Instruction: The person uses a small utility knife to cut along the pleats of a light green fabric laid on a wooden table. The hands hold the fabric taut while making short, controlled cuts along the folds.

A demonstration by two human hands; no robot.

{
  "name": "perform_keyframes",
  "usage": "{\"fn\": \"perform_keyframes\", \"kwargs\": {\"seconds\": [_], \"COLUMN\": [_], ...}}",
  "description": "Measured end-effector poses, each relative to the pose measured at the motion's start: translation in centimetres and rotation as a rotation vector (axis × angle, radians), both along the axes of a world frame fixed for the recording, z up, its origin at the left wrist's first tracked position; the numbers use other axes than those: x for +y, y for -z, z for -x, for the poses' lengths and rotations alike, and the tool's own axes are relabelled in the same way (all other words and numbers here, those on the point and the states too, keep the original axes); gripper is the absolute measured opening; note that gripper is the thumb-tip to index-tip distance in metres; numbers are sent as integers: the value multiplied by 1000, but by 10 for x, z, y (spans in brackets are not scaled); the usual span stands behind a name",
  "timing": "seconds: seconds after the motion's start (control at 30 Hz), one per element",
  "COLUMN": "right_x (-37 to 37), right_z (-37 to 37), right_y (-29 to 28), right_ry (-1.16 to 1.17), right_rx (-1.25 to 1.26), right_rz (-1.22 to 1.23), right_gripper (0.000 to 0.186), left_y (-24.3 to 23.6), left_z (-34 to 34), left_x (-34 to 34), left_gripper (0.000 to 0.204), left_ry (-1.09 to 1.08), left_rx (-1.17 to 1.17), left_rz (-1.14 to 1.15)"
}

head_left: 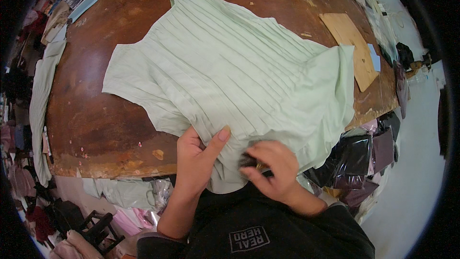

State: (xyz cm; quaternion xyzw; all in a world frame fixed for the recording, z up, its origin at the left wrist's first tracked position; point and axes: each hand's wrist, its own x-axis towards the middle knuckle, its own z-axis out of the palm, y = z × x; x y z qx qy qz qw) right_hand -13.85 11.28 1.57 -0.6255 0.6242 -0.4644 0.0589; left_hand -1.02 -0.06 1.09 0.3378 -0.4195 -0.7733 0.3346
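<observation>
Pale green garment under your two hands, seen from above. The pale green garment [225, 72] lies spread at a slant across the brown wooden table [96, 120], its narrow pleats running from upper left to lower right; its lower part is gathered toward you and overhangs the near edge of the table.

Your left hand [196, 158] pinches the cloth near that edge, the thumb laid flat on top and the fingers partly hidden beneath a fold. Your right hand [275, 168], just beside it, is curled, with thumb and fingers closed about a small dark object [247, 161] held over the cloth; blur hides its exact form, and you cannot tell whether it touches the fabric.

To the right of the garment, a thin wooden board [349, 43] lies near the table's edge, with a light blue piece [374, 58] partly under it. At the table's left edge hangs a long strip of pale green cloth [42, 110]. Below the table, dark packages in clear wrapping [354, 156] are heaped to your right, and a black stool [98, 232] stands to your left.
</observation>
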Motion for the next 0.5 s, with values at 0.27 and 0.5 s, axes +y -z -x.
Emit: {"fn": "perform_keyframes", "kwargs": {"seconds": [0.27,0.5], "right_x": [-6,-9], "right_z": [7,4], "right_y": [-9,-10], "right_ry": [89,91], "right_rx": [-27,9], "right_rz": [-82,-72], "right_gripper": [29,30], "left_y": [6,5], "left_z": [-2,-3], "left_x": [-1,-1], "left_gripper": [25,25], "left_ry": [31,13], "left_rx": [81,113], "left_rz": [-47,-60]}}
